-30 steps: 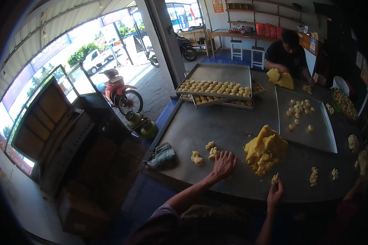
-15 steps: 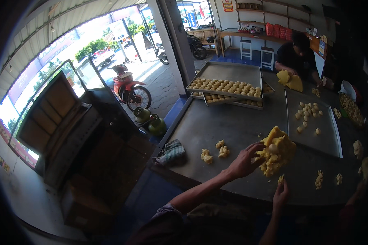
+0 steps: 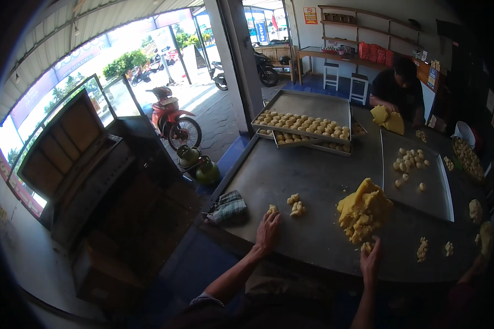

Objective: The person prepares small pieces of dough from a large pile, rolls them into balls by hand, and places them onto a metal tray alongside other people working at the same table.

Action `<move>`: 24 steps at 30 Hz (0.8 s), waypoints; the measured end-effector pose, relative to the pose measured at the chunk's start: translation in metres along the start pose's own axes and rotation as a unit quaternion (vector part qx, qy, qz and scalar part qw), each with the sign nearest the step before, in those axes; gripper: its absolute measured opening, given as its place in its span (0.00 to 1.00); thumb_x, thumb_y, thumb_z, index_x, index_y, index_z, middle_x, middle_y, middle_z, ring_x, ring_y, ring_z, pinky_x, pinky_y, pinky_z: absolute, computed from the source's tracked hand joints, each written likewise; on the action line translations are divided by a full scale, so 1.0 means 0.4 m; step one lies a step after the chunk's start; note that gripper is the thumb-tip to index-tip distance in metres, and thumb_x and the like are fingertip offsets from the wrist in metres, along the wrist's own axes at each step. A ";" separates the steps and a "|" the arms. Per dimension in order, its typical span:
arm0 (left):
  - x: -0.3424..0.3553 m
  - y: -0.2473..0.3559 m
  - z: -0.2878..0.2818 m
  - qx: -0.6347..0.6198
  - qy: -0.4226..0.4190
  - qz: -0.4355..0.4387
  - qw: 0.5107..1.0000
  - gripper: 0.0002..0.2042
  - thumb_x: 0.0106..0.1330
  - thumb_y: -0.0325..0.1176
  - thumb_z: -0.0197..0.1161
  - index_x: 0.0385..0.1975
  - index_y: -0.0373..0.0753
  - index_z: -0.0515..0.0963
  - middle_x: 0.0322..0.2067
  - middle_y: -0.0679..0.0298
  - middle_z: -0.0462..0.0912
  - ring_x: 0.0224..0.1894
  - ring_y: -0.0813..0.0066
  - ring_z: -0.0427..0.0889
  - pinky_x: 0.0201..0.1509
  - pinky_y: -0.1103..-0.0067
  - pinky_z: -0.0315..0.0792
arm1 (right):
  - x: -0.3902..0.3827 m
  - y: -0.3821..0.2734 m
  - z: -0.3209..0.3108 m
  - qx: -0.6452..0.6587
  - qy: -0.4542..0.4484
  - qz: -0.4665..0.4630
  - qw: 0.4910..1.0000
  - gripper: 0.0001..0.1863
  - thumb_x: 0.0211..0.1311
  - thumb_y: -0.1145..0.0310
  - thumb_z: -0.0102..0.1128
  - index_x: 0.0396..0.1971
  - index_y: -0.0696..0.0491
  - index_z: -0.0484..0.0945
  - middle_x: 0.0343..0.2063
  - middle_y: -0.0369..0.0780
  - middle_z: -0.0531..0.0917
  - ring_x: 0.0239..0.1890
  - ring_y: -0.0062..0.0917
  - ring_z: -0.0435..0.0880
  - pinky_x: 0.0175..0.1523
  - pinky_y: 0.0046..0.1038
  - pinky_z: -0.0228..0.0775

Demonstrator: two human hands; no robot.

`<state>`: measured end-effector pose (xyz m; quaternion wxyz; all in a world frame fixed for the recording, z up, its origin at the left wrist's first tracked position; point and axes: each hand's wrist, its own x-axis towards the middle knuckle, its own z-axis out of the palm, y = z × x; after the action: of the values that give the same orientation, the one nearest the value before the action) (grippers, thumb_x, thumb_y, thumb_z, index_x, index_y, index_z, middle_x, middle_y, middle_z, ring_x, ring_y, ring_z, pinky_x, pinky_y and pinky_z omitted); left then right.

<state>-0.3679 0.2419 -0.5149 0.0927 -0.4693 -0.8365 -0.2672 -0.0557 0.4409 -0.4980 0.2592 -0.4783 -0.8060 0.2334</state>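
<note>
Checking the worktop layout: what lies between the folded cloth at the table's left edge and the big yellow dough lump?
In the head view, a few small dough pieces and the left hand lie between the cloth and the dough lump.

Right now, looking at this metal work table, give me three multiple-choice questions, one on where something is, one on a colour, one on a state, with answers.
1. Where does the folded cloth lie?
A. at the table's left edge
B. on the top tray
C. under the dough mass

2. What colour is the big dough mass?
A. white
B. yellow
C. brown

3. How is the left hand?
A. closed round a knife
B. raised off the table
C. laid open on the metal table by a small dough piece

Answers: 1 A, the cloth sits by the left rim. 2 B, the mass is plainly yellow. 3 C, the fingers lie spread on the surface.
</note>
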 end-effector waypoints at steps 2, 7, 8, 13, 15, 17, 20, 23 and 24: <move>0.001 -0.005 -0.022 -0.039 0.020 -0.037 0.998 0.17 0.60 0.28 0.59 0.49 0.33 0.73 0.51 0.52 0.76 0.58 0.53 0.72 0.60 0.65 0.68 | 0.012 0.051 0.017 0.035 0.030 0.019 0.999 0.24 0.60 0.74 0.62 0.57 0.56 0.70 0.49 0.51 0.74 0.55 0.46 0.73 0.59 0.42 0.67; 0.008 -0.026 -0.075 -0.138 -0.011 -0.154 0.978 0.15 0.61 0.31 0.62 0.46 0.32 0.76 0.45 0.51 0.81 0.49 0.56 0.81 0.53 0.68 0.74 | -0.019 0.043 0.015 -0.024 0.030 -0.033 0.999 0.19 0.60 0.74 0.62 0.51 0.57 0.75 0.50 0.50 0.72 0.55 0.45 0.73 0.58 0.40 0.68; 0.008 -0.027 -0.083 -0.187 -0.001 -0.181 0.965 0.15 0.60 0.30 0.62 0.46 0.32 0.76 0.43 0.51 0.82 0.47 0.58 0.82 0.51 0.68 0.76 | -0.038 0.026 0.009 -0.018 0.026 -0.030 0.999 0.19 0.59 0.75 0.62 0.52 0.57 0.75 0.49 0.50 0.72 0.55 0.45 0.73 0.58 0.40 0.68; 0.038 -0.024 -0.106 -0.314 0.012 -0.178 0.932 0.13 0.62 0.29 0.59 0.45 0.33 0.79 0.38 0.51 0.85 0.42 0.61 0.86 0.47 0.71 0.78 | -0.045 0.021 -0.004 -0.028 0.060 -0.009 0.998 0.20 0.58 0.79 0.61 0.52 0.57 0.75 0.52 0.50 0.70 0.56 0.45 0.71 0.60 0.41 0.66; 0.062 -0.027 -0.086 -0.275 0.031 -0.150 0.949 0.13 0.63 0.28 0.58 0.46 0.34 0.80 0.38 0.50 0.85 0.41 0.59 0.86 0.46 0.70 0.78 | -0.016 0.016 -0.014 -0.007 0.061 0.017 0.998 0.20 0.58 0.80 0.61 0.52 0.56 0.75 0.54 0.50 0.69 0.58 0.46 0.70 0.62 0.41 0.65; 0.057 -0.073 -0.054 -0.216 0.061 -0.104 0.969 0.12 0.65 0.30 0.57 0.45 0.35 0.80 0.38 0.50 0.85 0.39 0.58 0.86 0.44 0.68 0.78 | -0.010 0.046 0.005 -0.072 0.092 -0.043 0.992 0.20 0.59 0.80 0.60 0.52 0.56 0.76 0.58 0.51 0.67 0.60 0.47 0.69 0.63 0.41 0.64; 0.045 -0.113 -0.031 -0.154 0.076 -0.112 0.979 0.12 0.67 0.34 0.57 0.44 0.35 0.81 0.36 0.49 0.85 0.36 0.54 0.85 0.41 0.67 0.78 | -0.032 -0.007 -0.012 -0.144 0.118 -0.067 0.980 0.19 0.59 0.79 0.60 0.52 0.56 0.76 0.60 0.52 0.66 0.62 0.47 0.68 0.65 0.41 0.63; 0.050 -0.110 -0.045 -0.176 0.050 -0.184 0.966 0.14 0.69 0.39 0.56 0.40 0.34 0.82 0.32 0.50 0.85 0.34 0.53 0.85 0.42 0.68 0.77 | -0.048 0.059 0.016 -0.116 0.088 -0.073 0.987 0.19 0.60 0.79 0.60 0.53 0.55 0.77 0.60 0.53 0.67 0.62 0.47 0.68 0.65 0.41 0.63; 0.052 -0.103 -0.055 -0.194 0.036 -0.212 0.957 0.15 0.69 0.41 0.56 0.39 0.34 0.82 0.30 0.51 0.85 0.34 0.54 0.84 0.42 0.68 0.76 | -0.049 0.090 0.033 -0.091 0.068 -0.078 0.991 0.19 0.60 0.79 0.60 0.53 0.55 0.77 0.60 0.53 0.68 0.62 0.47 0.69 0.65 0.41 0.63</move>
<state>-0.4158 0.2282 -0.5028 -0.0286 -0.2802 -0.8451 -0.4543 -0.0325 0.4372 -0.5343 0.2858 -0.4507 -0.8391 0.1053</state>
